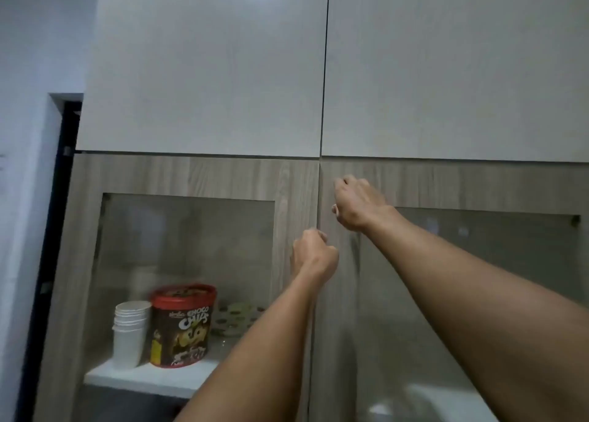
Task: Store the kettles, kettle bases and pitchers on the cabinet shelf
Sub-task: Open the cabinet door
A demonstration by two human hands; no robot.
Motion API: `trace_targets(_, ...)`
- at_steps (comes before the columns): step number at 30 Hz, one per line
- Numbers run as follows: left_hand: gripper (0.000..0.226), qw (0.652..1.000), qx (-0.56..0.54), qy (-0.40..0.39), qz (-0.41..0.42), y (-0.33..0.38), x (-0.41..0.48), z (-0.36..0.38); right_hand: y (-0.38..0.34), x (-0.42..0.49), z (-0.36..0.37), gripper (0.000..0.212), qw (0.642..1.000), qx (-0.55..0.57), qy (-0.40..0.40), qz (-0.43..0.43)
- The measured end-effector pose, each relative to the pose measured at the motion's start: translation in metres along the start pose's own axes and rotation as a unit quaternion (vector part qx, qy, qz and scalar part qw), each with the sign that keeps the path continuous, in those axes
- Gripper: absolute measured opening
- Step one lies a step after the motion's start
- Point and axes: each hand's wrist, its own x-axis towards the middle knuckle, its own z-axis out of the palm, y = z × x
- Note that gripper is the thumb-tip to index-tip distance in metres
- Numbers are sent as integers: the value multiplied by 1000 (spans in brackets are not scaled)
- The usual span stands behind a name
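Both hands reach up to the seam between two glass-fronted cabinet doors. The left hand (314,256) is curled at the inner edge of the left door (296,192), fingers hooked at the seam. The right hand (355,203), higher, is curled too, at the edge of the right door (446,182); whether either truly grips the edge I cannot tell. Behind the left glass, a white shelf (149,380) holds stacked cups (130,332) on the left and a red Choco Chips tub (183,324) just beside them. No kettle, base or pitcher is in view. Two plain white doors (207,71) sit above.
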Motion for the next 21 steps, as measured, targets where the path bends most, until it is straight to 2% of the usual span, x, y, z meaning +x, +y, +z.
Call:
trace_targets(2, 34, 1000, -21, -4, 9, 2, 19, 10, 3, 21, 12, 55, 1000, -6, 4, 2)
trace_targets(5, 18, 999, -32, -1, 16, 2, 48, 19, 5, 51, 25, 80, 1000, -13, 6, -11)
trace_targets(9, 3, 997, -17, 72, 28, 5, 67, 21, 4, 72, 24, 73, 997, -27, 62, -32)
trace_targets(12, 20, 996, -22, 82, 22, 7, 59, 25, 0, 70, 13, 77, 998, -36, 51, -12)
trace_targets(15, 48, 994, 8, 82, 69, 4, 50, 23, -4, 66, -2, 79, 999, -17, 52, 4)
trace_targets(17, 61, 996, 10, 49, 70, -3, 42, 14, -8, 54, -14, 73, 998, 17, 66, 13)
trace_targets(20, 61, 992, -67, -84, 60, -19, 13, 4, -17, 23, -31, 66, 988, 70, 133, 33)
trace_targets(21, 59, 987, -95, -108, 74, -23, -3, 3, -21, 11, -35, 65, 981, 89, 169, 41)
